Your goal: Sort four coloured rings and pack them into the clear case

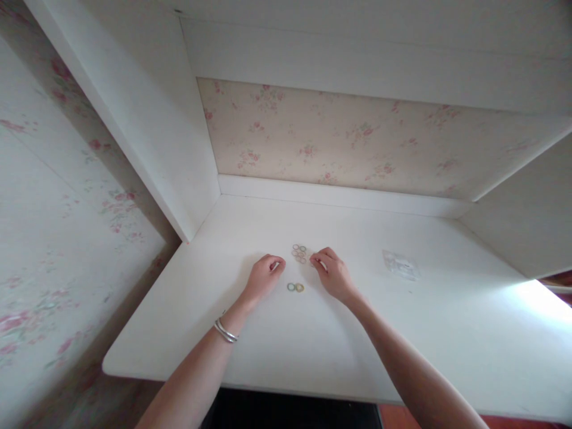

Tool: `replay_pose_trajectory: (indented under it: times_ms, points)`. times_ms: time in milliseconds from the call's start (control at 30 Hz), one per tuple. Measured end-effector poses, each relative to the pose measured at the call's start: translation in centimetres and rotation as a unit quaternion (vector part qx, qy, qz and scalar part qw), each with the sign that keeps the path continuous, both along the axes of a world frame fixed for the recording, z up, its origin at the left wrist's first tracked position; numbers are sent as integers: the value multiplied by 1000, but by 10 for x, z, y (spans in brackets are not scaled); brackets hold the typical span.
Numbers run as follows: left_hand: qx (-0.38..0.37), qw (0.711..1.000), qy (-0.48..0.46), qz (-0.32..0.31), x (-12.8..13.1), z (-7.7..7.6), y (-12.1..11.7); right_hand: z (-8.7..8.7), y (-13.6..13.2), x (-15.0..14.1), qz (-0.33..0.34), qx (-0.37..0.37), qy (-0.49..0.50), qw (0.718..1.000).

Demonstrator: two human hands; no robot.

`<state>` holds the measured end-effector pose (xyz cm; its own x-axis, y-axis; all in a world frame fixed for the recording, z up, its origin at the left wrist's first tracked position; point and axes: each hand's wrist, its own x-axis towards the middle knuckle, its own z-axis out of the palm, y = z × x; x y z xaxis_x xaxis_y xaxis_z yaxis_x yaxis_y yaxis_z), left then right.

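Several thin, pale pink and grey rings, like small hair ties, lie in a cluster on the white desk between my hands. Nearer to me, a greenish ring and a yellow ring lie side by side, touching. My left hand rests left of the cluster, thumb and fingertips pinched together; whether anything is between them cannot be made out. Just right of the cluster, my right hand is also pinched, its fingertips close to the rings. Anything in that pinch is too small to name.
A clear plastic bag lies flat on the white desk, to the right. White side panels and a back ledge enclose the desk. An overhead panel spans the top.
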<state>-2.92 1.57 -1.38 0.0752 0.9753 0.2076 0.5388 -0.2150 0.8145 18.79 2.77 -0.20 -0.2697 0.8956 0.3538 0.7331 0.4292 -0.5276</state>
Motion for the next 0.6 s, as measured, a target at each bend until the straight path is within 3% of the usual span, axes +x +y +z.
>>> replay_pose_trajectory:
  times_ms: [100, 200, 600]
  points:
    - [7, 1000, 7, -3, 0, -2, 0, -10, -40, -5, 31, -2, 36, 999]
    - [12, 1000, 5, -4, 0, -4, 0, -16, -58, -6, 50, -5, 21, 998]
    - [6, 1000, 15, -7, 0, -3, -1, -15, -60, -7, 99, -4, -54, 994]
